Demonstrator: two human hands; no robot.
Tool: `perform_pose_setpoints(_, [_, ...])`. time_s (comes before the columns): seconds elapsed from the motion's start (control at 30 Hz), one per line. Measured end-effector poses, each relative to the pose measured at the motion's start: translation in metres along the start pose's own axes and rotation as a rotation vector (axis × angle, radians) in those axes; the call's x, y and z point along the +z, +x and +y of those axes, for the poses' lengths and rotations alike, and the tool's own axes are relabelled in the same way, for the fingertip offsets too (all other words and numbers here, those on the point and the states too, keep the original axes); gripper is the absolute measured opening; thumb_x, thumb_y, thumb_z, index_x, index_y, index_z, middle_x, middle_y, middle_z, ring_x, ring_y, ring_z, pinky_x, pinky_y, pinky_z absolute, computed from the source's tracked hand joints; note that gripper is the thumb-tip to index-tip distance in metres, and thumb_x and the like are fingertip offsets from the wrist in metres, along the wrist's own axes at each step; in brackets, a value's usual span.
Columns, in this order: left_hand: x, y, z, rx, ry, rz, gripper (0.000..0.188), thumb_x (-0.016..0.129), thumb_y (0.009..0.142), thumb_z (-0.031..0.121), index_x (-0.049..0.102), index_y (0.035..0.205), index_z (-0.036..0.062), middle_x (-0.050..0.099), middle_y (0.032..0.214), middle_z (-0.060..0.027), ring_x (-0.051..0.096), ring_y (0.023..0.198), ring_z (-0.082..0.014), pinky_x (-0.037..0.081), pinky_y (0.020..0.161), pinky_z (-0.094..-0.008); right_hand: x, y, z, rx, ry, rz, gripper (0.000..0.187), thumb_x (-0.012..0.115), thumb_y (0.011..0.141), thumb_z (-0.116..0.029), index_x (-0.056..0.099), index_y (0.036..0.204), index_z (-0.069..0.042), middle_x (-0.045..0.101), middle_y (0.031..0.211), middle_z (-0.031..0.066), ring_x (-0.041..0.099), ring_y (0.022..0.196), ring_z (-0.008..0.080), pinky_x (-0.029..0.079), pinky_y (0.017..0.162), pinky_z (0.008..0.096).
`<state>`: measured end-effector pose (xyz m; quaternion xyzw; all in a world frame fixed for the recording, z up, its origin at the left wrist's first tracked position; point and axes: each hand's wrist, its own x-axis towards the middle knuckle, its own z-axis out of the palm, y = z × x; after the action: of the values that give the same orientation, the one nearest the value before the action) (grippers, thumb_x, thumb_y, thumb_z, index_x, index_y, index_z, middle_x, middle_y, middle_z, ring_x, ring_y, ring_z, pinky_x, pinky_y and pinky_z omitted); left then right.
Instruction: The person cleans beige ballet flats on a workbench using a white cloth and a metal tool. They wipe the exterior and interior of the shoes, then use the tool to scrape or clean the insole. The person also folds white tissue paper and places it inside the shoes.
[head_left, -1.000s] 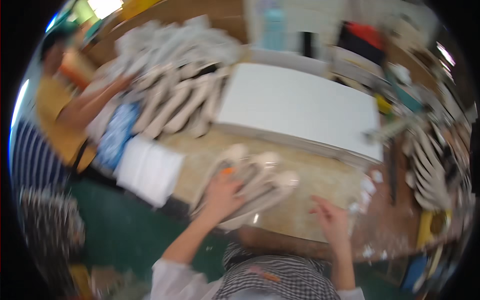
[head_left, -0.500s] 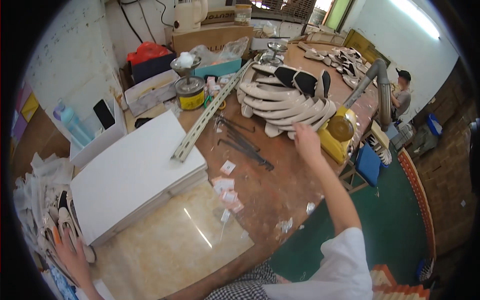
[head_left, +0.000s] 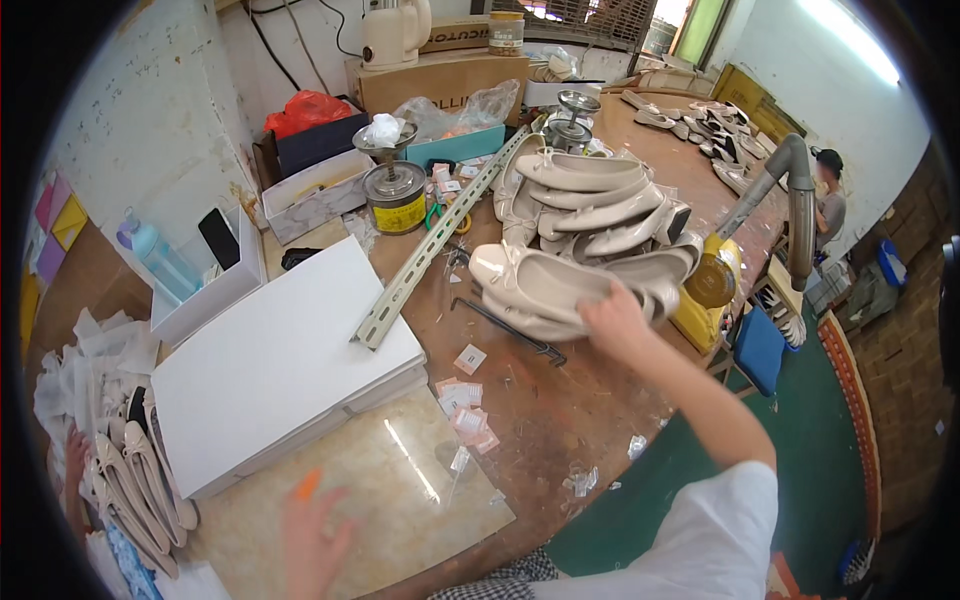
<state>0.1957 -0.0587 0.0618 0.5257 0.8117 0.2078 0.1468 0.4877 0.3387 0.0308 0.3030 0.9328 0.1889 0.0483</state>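
My right hand (head_left: 618,325) is closed on the edge of a beige ballet flat (head_left: 545,285) with a small bow on the toe. At least one more flat lies pressed beneath that shoe, and they tilt over the table in front of the shoe pile (head_left: 600,205). My left hand (head_left: 315,535), blurred, hovers over the marble-look board (head_left: 400,480) with its fingers apart and nothing seen between them. An orange cover (head_left: 307,485) sits on one of its fingertips. Several beige flats (head_left: 140,475) stand together left of the stacked white sheets (head_left: 285,360).
A slotted metal bar (head_left: 440,240) lies across the table beside the white stack. Paper tags (head_left: 465,405) are scattered near the board. A yellow fixture with a grey pipe (head_left: 745,190) stands at the right edge. Another person's hand (head_left: 75,455) shows far left; a person (head_left: 828,195) sits far right.
My right hand has drawn beige flats from the pile toward me. My left hand has left the shoes at the far left and moved right over the board.
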Motion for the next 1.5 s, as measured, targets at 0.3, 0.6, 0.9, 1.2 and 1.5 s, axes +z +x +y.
perform_pose_setpoints(0.3, [0.166, 0.007, 0.047, -0.171, -1.429, 0.010, 0.055, 0.064, 0.082, 0.020, 0.043, 0.126, -0.0061, 0.045, 0.131, -0.0202, 0.045, 0.119, -0.0287, 0.037, 0.100, -0.0391, -0.113, -0.083, -0.210, 0.113, 1.169, 0.035, 0.051, 0.075, 0.071, -0.034, 0.060, 0.106, 0.000, 0.066, 0.083, 0.0191, 0.066, 0.078, 0.0336, 0.051, 0.069, 0.0378])
perform_pose_setpoints(0.6, [0.088, -0.088, -0.122, -0.892, -1.062, 0.554, 0.055, 0.057, 0.086, 0.021, 0.040, 0.129, -0.0084, 0.049, 0.126, -0.0222, 0.049, 0.116, -0.0305, 0.038, 0.098, -0.0390, -0.115, -0.046, -0.341, -0.233, 1.265, -0.101, 0.022, 0.053, 0.092, -0.024, 0.055, 0.096, -0.002, 0.057, 0.070, 0.0211, 0.060, 0.063, 0.0363, 0.044, 0.055, 0.0445])
perform_pose_setpoints(0.9, [-0.033, 0.018, -0.128, -0.072, 0.199, 0.658, 0.086, 0.064, 0.074, 0.055, 0.031, 0.143, 0.0153, 0.017, 0.147, -0.0277, 0.010, 0.136, -0.0447, 0.011, 0.106, -0.0596, -0.097, -0.067, -0.329, -0.184, 0.628, -0.085, 0.038, 0.058, 0.084, -0.015, 0.049, 0.118, -0.004, 0.056, 0.052, 0.0106, 0.058, 0.049, 0.0344, 0.046, 0.045, 0.0421])
perform_pose_setpoints(1.2, [-0.021, 0.144, -0.168, -0.216, 0.208, 0.544, 0.047, 0.055, 0.084, 0.040, 0.053, 0.122, 0.0139, 0.046, 0.121, -0.0195, 0.039, 0.117, -0.0346, 0.031, 0.095, -0.0553, -0.105, -0.062, -0.318, -0.289, 1.339, -0.151, 0.066, 0.058, 0.082, -0.007, 0.028, 0.141, -0.004, 0.058, 0.113, 0.0194, 0.058, 0.101, 0.0236, 0.049, 0.082, 0.0363])
perform_pose_setpoints(1.5, [-0.020, -0.032, -0.019, 0.379, -0.489, 0.278, 0.016, 0.060, 0.078, 0.019, 0.058, 0.085, 0.0046, 0.057, 0.100, -0.0144, 0.057, 0.095, -0.0293, 0.045, 0.084, -0.0367, -0.071, -0.064, -0.296, 0.426, 2.629, -0.510, 0.054, 0.052, 0.090, -0.019, 0.032, 0.138, -0.004, 0.040, 0.137, 0.0152, 0.042, 0.124, 0.0265, 0.039, 0.100, 0.0358])
